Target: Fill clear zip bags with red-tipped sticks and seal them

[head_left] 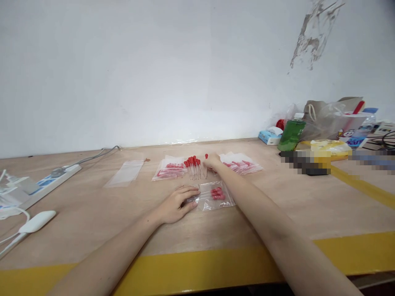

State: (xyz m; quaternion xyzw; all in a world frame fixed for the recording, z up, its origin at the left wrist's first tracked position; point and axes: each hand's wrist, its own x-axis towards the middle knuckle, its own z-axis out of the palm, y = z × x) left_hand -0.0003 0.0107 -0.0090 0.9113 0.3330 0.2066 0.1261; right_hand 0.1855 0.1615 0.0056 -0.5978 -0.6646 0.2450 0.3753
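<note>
A clear plastic bag (205, 203) lies flat on the table with several droppers (217, 193) inside, their red bulbs toward its right end. My left hand (177, 202) rests on the bag's left end, fingers stretched out and thumb apart. Farther back, my right hand (212, 162) is closed in a pinch on a single dropper (206, 156), whose red bulb shows above the fingers. Just left of it is a row of loose droppers (194, 162), bulbs pointing to the wall. Filled bags are piled on both sides, a left stack (169, 168) and a right stack (243, 163).
Flat clear bags (126, 172) lie at the left. Beyond them are a white power strip (46, 185) and a white cable plug (38, 222). At the back right stand a tissue pack (270, 135), a green bottle (291, 133) and a plastic bag (327, 123). Yellow tape (197, 267) lines the front edge.
</note>
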